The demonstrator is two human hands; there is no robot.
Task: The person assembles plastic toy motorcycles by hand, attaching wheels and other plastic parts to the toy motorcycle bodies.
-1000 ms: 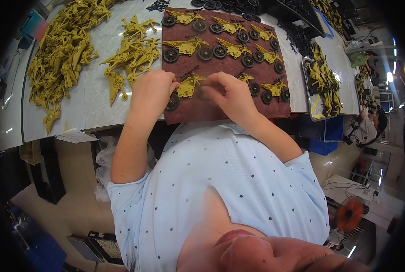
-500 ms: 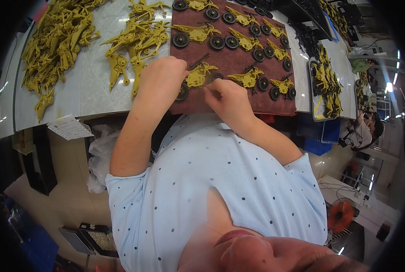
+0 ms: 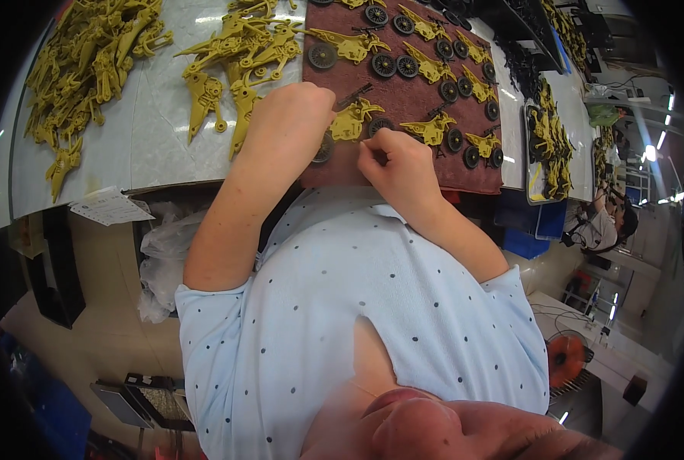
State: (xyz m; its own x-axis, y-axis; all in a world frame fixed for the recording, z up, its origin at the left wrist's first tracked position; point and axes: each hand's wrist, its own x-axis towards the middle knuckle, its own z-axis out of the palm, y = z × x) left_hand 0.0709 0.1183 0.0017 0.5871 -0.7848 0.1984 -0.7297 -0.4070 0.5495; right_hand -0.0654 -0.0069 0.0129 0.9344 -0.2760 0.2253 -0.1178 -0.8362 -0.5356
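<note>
Over the near left part of a dark red cloth (image 3: 342, 175), my left hand (image 3: 296, 115) is closed, its fingertips turned away beside a yellow toy motorcycle body (image 3: 349, 123). My right hand (image 3: 403, 162) is pinched at the near right of that body. Whatever either hand may hold is hidden or too small to make out. A black spoked wheel (image 3: 324, 149) lies partly behind my left wrist, and another black wheel (image 3: 380, 125) is just beyond my right fingers. A thin black part (image 3: 355, 95) lies at the body's far side.
More yellow bodies with black wheels, such as one toy motorcycle (image 3: 432, 132), lie in rows on the cloth. Loose yellow parts (image 3: 89, 69) are heaped at the left. A tray (image 3: 549, 153) of yellow parts stands at the right. A paper slip (image 3: 112, 205) overhangs the table edge.
The table and its parts sit slightly farther right in the picture. Both hands have shifted a little right with them, staying closed around the same toy body.
</note>
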